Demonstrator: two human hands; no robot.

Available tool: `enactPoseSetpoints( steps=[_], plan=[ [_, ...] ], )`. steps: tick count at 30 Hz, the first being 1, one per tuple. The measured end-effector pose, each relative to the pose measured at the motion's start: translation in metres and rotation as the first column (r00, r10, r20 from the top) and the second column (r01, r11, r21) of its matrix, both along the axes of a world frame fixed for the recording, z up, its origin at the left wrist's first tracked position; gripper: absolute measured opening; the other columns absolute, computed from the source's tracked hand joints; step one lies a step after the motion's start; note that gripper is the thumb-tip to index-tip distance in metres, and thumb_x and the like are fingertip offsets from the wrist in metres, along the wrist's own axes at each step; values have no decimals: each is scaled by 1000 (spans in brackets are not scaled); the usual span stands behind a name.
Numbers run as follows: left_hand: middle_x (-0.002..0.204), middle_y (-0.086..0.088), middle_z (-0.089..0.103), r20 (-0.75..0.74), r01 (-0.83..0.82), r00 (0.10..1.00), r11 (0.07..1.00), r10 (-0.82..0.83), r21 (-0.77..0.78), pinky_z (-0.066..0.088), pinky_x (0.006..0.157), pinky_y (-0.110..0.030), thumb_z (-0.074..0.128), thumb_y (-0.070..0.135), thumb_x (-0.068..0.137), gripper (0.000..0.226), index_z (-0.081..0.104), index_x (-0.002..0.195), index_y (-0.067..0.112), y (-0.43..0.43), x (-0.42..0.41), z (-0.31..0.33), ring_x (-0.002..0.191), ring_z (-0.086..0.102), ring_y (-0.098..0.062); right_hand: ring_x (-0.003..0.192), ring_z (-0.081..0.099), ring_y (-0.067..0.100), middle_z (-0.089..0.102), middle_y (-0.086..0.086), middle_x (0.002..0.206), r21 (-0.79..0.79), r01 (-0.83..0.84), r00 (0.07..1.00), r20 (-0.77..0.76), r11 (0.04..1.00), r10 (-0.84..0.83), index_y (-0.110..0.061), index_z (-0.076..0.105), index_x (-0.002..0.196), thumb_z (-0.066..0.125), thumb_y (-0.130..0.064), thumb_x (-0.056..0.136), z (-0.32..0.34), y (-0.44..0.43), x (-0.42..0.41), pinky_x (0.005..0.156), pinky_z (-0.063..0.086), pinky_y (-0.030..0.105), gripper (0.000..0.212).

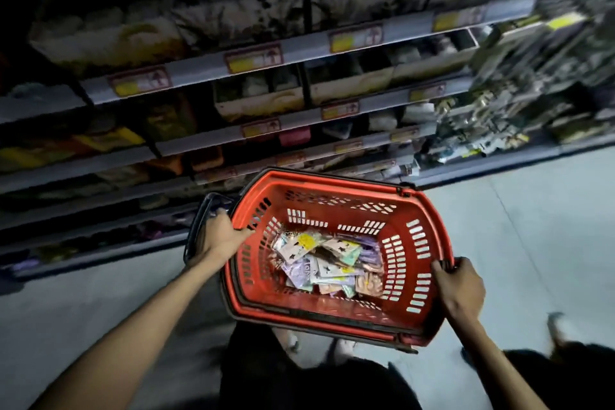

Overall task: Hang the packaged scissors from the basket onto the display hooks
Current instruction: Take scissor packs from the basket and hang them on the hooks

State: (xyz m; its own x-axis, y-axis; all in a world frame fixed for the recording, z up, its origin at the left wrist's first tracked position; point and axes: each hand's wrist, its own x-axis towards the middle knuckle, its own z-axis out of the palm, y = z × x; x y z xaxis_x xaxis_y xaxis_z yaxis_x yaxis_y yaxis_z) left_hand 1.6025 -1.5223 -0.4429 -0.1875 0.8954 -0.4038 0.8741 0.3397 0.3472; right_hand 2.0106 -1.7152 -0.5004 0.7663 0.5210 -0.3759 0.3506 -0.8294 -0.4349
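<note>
Left hand (223, 238) grips the basket (336, 178) at its left end and right hand (461, 283) curls over its right rim, while the scissor packs (322, 265) lie heaped on its bottom, probably light, slick, bendy cards best pinched by the top edge near the hang-hole, clear of the blades.

Red plastic basket (336, 215): slotted walls, black handles, slightly tilted. Packaged scissors (327, 265): flat pastel packs in purple, pink, yellow and mint, heaped loosely on basket bottom, overlapping at mixed angles.
</note>
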Motion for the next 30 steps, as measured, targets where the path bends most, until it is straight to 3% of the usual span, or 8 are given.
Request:
enactPoseSetpoints(
  steps=[7,12,16,23,27,30],
  plan=[
    [102,-24,74,-54,307,950,951,-309,-36,59,77,-45,87,41,76,55,52,103,8,61,0,-19,94,73,-41,85,65,42,70,21,89,-57,279,960,10,958,-279,-10,61,95,66,-42,88,-10,-48,-60,68,41,37,34],
    [99,-24,74,6,536,844,844,-536,-23,58,74,-42,82,39,75,48,49,96,11,111,-10,-36,90,72,-40,73,65,36,67,8,74,-49,525,851,30,850,-524,-15,61,83,61,-55,78,-23,-76,-141,70,52,40,40],
    [102,-25,73,2,680,732,731,-681,-56,58,76,-43,81,39,78,55,53,109,2,140,-10,-37,93,71,-43,60,62,30,61,2,62,-57,655,756,22,754,-655,-14,57,71,57,-65,73,-38,-101,-209,62,58,43,51],
    [110,-21,73,-102,862,495,503,-863,-65,59,80,-45,74,43,84,58,51,121,4,163,9,-39,99,71,-43,76,64,33,66,9,83,-59,774,629,-43,630,-776,-16,57,90,63,-49,88,-38,-106,-308,75,56,45,33],
    [117,-21,71,-154,885,435,453,-887,-108,54,82,-43,71,41,90,57,49,126,3,166,17,-44,106,70,-42,85,66,38,69,16,92,-68,819,565,-76,569,-822,-13,56,95,65,-45,90,-47,-101,-334,82,55,47,33],
    [119,-21,70,-182,891,411,435,-893,-126,53,83,-43,67,33,94,48,48,125,0,171,16,-49,109,69,-42,89,67,39,70,18,98,-97,833,537,-98,545,-838,-11,59,101,66,-46,91,-51,-90,-348,78,51,42,38]
  ],
)
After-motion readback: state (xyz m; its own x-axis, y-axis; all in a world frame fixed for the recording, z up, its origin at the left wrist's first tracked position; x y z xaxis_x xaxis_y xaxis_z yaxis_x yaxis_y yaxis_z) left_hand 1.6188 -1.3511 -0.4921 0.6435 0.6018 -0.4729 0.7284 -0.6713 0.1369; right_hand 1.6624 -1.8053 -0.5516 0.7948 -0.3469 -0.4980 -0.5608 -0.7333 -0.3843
